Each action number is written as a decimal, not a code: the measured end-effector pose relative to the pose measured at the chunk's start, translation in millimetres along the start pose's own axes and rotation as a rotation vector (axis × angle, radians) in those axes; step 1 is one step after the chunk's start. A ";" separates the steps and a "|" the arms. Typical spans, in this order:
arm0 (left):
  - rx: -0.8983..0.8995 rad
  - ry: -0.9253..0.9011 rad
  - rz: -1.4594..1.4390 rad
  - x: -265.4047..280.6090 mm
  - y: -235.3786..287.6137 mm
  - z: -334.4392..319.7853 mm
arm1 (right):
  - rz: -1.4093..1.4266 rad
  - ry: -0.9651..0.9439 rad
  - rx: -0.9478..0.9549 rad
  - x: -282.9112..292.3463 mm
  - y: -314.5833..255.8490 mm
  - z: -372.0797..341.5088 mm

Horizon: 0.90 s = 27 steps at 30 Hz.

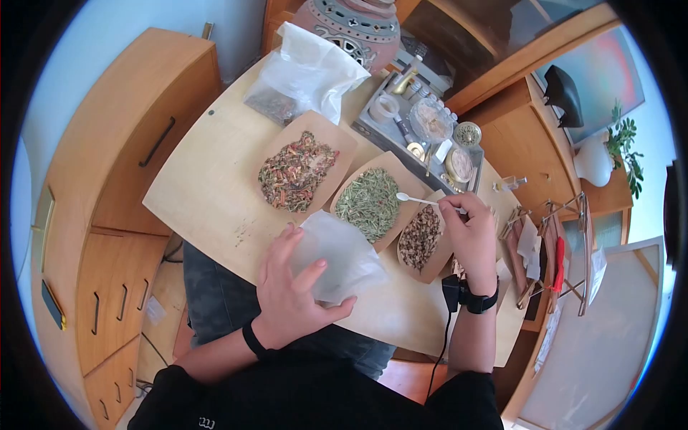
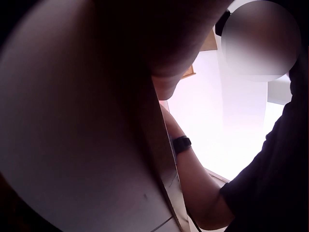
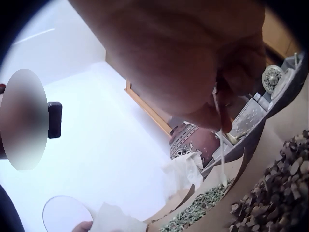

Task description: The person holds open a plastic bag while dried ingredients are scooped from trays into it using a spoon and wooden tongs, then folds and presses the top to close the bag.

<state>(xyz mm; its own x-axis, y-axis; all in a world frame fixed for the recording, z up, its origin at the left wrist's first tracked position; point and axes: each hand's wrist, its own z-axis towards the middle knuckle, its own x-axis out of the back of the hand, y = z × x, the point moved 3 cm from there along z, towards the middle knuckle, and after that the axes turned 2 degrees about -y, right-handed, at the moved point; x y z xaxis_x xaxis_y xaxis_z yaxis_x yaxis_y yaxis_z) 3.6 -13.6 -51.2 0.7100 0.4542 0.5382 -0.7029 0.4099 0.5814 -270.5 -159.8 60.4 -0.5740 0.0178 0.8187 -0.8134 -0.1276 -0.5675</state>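
In the head view the right hand [image 1: 469, 233] pinches a thin white spoon [image 1: 416, 198], its tip over the right edge of the tray of green dried herb [image 1: 369, 204]. The left hand [image 1: 294, 283], fingers spread and bent, is at a translucent white bag [image 1: 333, 258] near the table's front edge; the thumb lies at the bag's lower edge. A tray of reddish mixed herbs [image 1: 297, 172] is at the left, one of brown pieces [image 1: 419, 240] at the right. In the right wrist view the spoon [image 3: 221, 150] slants down from the right hand [image 3: 193, 72] toward the green herb [image 3: 198, 210].
A larger white bag [image 1: 315, 68] with dark contents lies at the table's back, by a patterned clay pot [image 1: 351, 29]. Behind the trays sits a grey tray [image 1: 373, 129] of jars and small bottles. A wooden rack [image 1: 566, 236] stands at the right; herb crumbs [image 1: 244, 233] lie front left.
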 end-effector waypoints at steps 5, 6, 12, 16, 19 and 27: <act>-0.037 -0.037 0.018 -2.2 0.4 -0.6 | 0.129 -0.104 0.000 -11.8 11.1 -11.4; -0.019 -0.020 0.001 -2.4 1.0 -0.1 | 0.136 -0.100 -0.011 -14.8 12.4 -12.8; -0.014 -0.029 0.010 -2.1 2.4 0.9 | 0.403 -0.162 -0.083 -38.8 7.6 -15.0; -0.026 -0.035 0.015 -3.0 0.2 -0.9 | 0.498 -0.218 -0.108 -44.0 9.8 -17.7; -0.032 -0.036 -0.004 -3.6 -0.9 -2.0 | 0.565 -0.219 -0.112 -41.9 6.9 -19.7; -0.029 -0.038 -0.039 -4.6 -2.7 -4.1 | 0.727 -0.170 -0.173 -44.6 15.2 -22.5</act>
<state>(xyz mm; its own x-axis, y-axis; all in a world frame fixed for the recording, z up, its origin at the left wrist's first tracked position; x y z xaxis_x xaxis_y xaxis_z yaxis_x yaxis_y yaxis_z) 2.0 -13.5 -57.7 0.7377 0.4072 0.5386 -0.6752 0.4494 0.5850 -259.5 -140.2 13.3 -0.9594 -0.1657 0.2283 -0.2478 0.1084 -0.9627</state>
